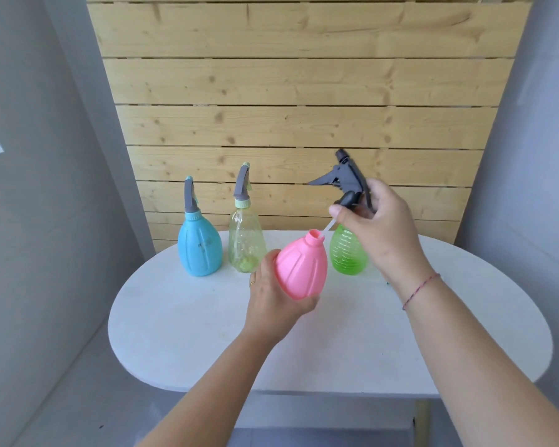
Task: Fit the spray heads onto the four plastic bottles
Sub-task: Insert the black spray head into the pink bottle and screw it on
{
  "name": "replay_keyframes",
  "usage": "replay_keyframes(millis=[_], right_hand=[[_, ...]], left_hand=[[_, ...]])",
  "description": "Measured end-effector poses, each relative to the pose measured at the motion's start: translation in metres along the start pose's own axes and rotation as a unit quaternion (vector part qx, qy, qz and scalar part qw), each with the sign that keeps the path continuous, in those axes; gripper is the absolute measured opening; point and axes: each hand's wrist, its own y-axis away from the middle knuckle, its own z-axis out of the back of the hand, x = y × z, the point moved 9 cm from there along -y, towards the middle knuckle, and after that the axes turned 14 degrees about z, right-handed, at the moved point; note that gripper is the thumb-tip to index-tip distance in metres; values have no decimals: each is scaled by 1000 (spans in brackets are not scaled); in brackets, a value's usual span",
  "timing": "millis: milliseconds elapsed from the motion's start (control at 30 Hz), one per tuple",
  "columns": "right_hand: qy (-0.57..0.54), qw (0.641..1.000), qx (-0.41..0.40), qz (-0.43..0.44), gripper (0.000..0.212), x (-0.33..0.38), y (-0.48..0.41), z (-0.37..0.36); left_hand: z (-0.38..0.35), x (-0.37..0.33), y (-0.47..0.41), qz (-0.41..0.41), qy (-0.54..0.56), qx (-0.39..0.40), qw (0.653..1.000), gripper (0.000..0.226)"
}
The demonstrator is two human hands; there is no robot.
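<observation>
My left hand [273, 301] holds a pink bottle [300, 269] above the table, tilted with its open neck pointing up and to the right. My right hand [373, 227] grips a dark grey spray head [344, 179] above it; the clear dip tube [328, 228] of the head reaches the pink neck's opening. A blue bottle [200, 246] and a clear yellowish bottle [246, 243] stand at the back left, each with a grey spray head on. A green ribbed bottle [347, 253] stands behind the pink one, its neck hidden by my right hand.
The bottles stand on a white oval table [336, 343] against a wall of pale wooden planks [291, 91]. Grey walls close in on both sides. A small dark-green object [386, 283] peeks out on the table beside my right wrist.
</observation>
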Motion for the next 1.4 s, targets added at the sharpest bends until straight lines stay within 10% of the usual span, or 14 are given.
replay_keyframes(millis=[467,767,1200,1400], right_hand=[[-137,982,119,-53,20,-27,18,-21],[-192,919,329,-105,26,-29,39,-26],[-54,986,-14,-157,33,-52,32,-13],[-193,962,38,-191,29,-49,37,-26]], left_hand=[[-15,-16,11,27,97,206,973,85],[-23,-14,47,65,87,504,857,85],[-27,-18,23,91,125,270,950,81],[-42,-25,34,138,202,382,891,79]])
